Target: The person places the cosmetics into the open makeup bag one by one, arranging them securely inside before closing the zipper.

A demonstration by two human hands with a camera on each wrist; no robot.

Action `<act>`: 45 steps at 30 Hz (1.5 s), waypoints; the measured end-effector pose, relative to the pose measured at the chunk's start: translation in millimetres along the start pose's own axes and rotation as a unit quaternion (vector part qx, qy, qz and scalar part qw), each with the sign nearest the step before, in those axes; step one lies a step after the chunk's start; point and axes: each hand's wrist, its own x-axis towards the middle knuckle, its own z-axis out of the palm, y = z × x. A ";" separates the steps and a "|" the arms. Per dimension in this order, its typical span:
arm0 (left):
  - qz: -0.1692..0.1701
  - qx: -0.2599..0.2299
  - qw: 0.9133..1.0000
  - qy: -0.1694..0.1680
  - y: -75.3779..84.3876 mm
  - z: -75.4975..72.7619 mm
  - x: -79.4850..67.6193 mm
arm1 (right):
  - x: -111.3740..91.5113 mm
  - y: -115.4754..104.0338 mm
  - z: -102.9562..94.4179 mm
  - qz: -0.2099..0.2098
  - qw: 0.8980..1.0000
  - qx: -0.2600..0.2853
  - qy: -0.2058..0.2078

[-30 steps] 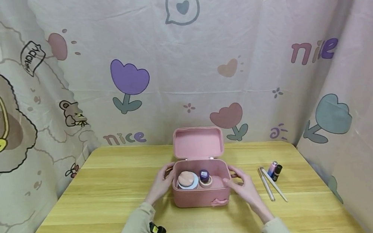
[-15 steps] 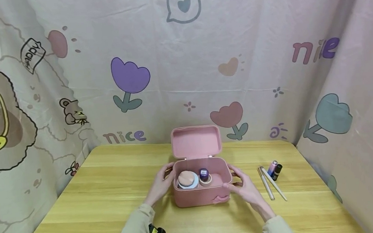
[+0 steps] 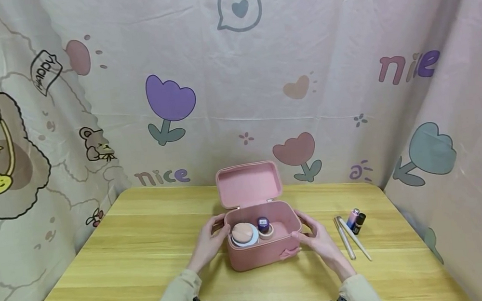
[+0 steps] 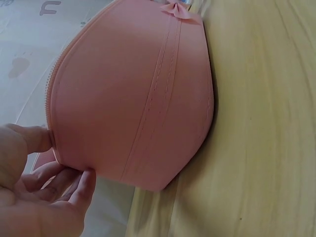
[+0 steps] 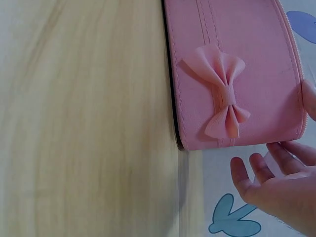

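Observation:
A pink makeup case (image 3: 265,254) with a bow (image 5: 224,94) on its front stands on the table, lid (image 3: 249,184) raised and leaning back. My left hand (image 3: 209,243) grips its left end, thumb at the zipped rim and fingers against the side. At the other end my right hand (image 3: 318,240) holds the case, thumb on the front rim, fingers along the side. Inside, a peach powder puff (image 3: 242,232) lies on a pale blue round container (image 3: 255,240). Beside it a dark purple-capped jar (image 3: 263,224) rests on a small beige round item (image 3: 267,234).
Right of the case lie two slim pens or brushes (image 3: 354,239), a pink-to-blue tube (image 3: 353,217) and a black-capped small bottle (image 3: 359,224). The wooden table (image 3: 116,259) ends at a printed curtain (image 3: 225,74) behind and on both sides.
Between my hands the case has turned slightly: its lid has swung left and its front right corner has shifted right and away. Both hands have stayed on it.

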 end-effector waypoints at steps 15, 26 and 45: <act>-0.007 0.002 0.999 0.037 -4.0 5.3 -7.5 | 4.8 1.9 1.5 0.032 0.996 0.013 0.084; -0.004 0.010 0.998 0.058 3.0 11.6 -12.4 | 9.0 0.5 5.5 0.053 0.987 0.004 0.152; 0.003 0.040 0.993 0.113 0.1 25.6 -20.8 | 14.6 1.9 12.1 0.047 0.972 -0.023 0.227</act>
